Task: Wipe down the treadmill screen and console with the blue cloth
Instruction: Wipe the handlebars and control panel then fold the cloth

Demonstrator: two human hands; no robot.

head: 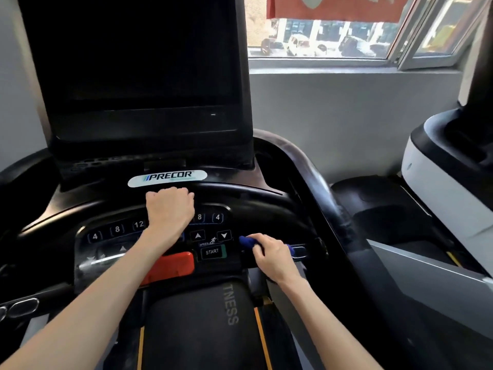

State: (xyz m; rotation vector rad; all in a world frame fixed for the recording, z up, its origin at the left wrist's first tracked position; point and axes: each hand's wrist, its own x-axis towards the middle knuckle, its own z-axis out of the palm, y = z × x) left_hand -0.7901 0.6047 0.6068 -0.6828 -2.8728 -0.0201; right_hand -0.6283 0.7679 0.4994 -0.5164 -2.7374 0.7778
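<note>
Blue cloth is gripped, bunched, in the right hand, lying crosswise at the right edge of the console, beside the START button. The crossbar is clasped by the left hand; the screen stands above and leftward of the cloth.

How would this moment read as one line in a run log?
left hand: grips handlebar | right hand: holds blue cloth on console, right of START button | screen: dark
</note>
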